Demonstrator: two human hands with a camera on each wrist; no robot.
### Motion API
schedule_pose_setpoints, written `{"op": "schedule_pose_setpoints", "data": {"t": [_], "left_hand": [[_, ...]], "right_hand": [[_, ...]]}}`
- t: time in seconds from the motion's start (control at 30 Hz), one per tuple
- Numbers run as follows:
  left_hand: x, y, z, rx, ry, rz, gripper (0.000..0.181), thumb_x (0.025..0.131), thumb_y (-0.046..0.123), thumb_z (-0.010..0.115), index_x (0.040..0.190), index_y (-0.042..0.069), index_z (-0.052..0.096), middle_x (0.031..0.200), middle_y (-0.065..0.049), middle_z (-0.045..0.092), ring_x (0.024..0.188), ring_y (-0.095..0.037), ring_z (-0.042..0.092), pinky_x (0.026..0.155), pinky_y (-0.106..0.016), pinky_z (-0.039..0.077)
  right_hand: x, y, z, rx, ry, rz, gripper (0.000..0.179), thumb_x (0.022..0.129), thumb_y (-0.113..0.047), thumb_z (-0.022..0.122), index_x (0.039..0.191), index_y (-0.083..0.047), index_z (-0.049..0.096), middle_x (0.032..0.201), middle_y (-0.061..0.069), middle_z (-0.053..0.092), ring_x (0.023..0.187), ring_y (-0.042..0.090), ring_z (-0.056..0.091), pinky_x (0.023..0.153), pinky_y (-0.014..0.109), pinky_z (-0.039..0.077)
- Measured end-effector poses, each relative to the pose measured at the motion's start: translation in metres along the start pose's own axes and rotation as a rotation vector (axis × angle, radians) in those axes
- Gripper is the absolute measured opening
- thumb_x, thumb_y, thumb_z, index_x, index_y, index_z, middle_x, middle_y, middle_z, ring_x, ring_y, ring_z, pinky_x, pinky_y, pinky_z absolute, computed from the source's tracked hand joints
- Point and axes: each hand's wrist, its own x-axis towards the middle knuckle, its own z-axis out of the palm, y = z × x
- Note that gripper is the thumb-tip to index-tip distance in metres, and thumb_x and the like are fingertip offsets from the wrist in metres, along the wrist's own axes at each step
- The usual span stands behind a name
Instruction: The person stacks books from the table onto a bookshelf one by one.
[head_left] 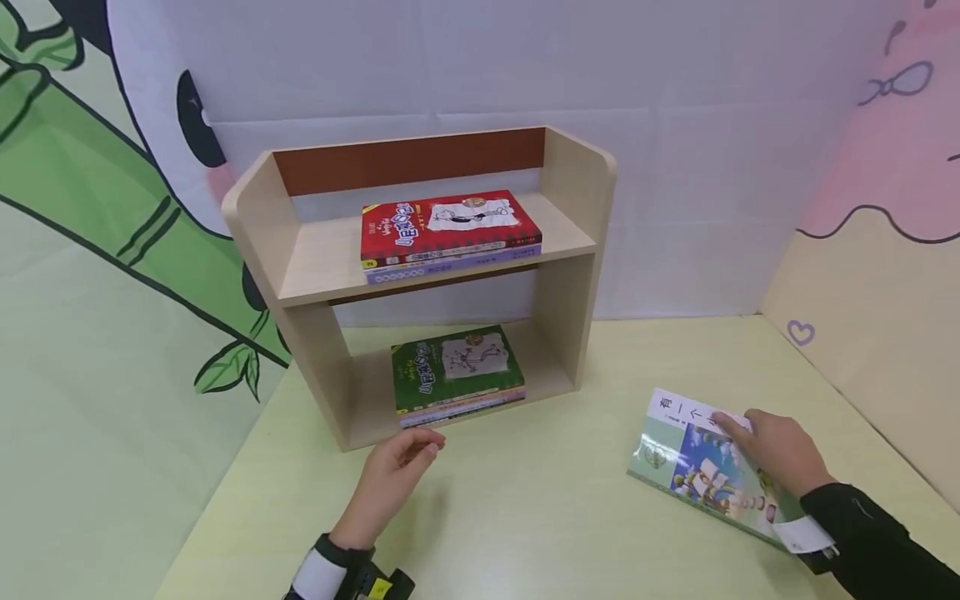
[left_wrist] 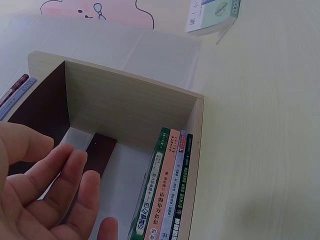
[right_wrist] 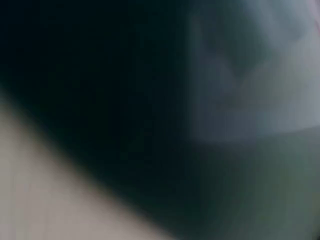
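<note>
At the right of the head view, my right hand (head_left: 787, 450) grips a picture book (head_left: 701, 467) by its far edge, with the thumb over the cover. The book has a green, white and blue cover and is tilted close over the table. My left hand (head_left: 393, 475) holds nothing, its fingers loosely bent just in front of the shelf's lower level. Beside it lies a stack topped by a green book (head_left: 457, 367), whose several spines show in the left wrist view. The right wrist view is dark and blurred.
A small two-level wooden bookshelf (head_left: 570, 317) stands on the pale table (head_left: 525, 500) near the back wall. On its upper level a red book (head_left: 450, 225) lies on a purple one (head_left: 453, 265). Printed cloth walls (head_left: 712, 167) enclose the back and sides.
</note>
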Motion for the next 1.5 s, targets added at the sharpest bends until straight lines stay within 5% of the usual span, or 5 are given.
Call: {"op": "schedule_pose_setpoints", "data": {"t": [0.5, 0.83, 1.07, 1.37, 1.5], "left_hand": [[0.003, -0.007, 0.039, -0.04, -0.202, 0.052, 0.024, 0.098, 0.021, 0.058, 0.112, 0.002, 0.065, 0.107, -0.014, 0.068, 0.096, -0.027, 0.064, 0.082, -0.029, 0.053], [0.003, 0.025, 0.091, -0.755, -0.608, -0.201, 0.092, 0.092, 0.074, 0.011, 0.154, 0.007, 0.02, 0.151, -0.021, 0.035, 0.136, -0.039, 0.038, 0.106, -0.055, 0.036], [-0.006, 0.041, 0.102, -1.103, -0.668, -0.398, 0.118, 0.065, 0.096, 0.006, 0.155, 0.023, 0.025, 0.147, -0.008, 0.044, 0.133, -0.028, 0.041, 0.11, -0.052, 0.027], [-0.013, 0.049, 0.102, -1.258, -0.849, -0.286, 0.113, 0.062, 0.093, -0.003, 0.157, 0.031, 0.009, 0.159, -0.006, 0.025, 0.143, -0.033, 0.028, 0.113, -0.053, 0.024], [-0.018, 0.041, 0.102, -1.254, -0.878, -0.213, 0.085, 0.085, 0.08, 0.03, 0.154, 0.031, 0.026, 0.146, 0.001, 0.045, 0.131, -0.022, 0.046, 0.107, -0.041, 0.036]], "right_hand": [[-0.014, -0.106, -0.033, 0.067, 0.134, -0.219, 0.036, 0.096, -0.043, 0.058, 0.08, -0.011, 0.056, 0.058, -0.004, 0.047, 0.048, 0.01, 0.045, 0.045, 0.026, 0.036], [-0.032, -0.167, -0.05, 0.151, 0.31, -0.369, 0.023, 0.087, -0.024, 0.073, 0.076, -0.011, 0.057, 0.059, -0.008, 0.048, 0.051, 0.004, 0.044, 0.043, 0.022, 0.035], [-0.042, -0.181, -0.041, 0.133, 0.363, -0.477, 0.027, 0.079, -0.029, 0.078, 0.071, -0.018, 0.056, 0.062, -0.014, 0.046, 0.062, 0.005, 0.043, 0.052, 0.023, 0.033], [-0.038, -0.187, -0.026, 0.084, 0.29, -0.466, 0.03, 0.082, -0.037, 0.075, 0.072, -0.016, 0.057, 0.058, -0.013, 0.045, 0.056, 0.004, 0.041, 0.053, 0.023, 0.034], [-0.034, -0.19, -0.02, 0.059, 0.223, -0.44, 0.033, 0.084, -0.041, 0.073, 0.071, -0.016, 0.056, 0.056, -0.013, 0.041, 0.052, 0.004, 0.038, 0.053, 0.024, 0.032]]}}
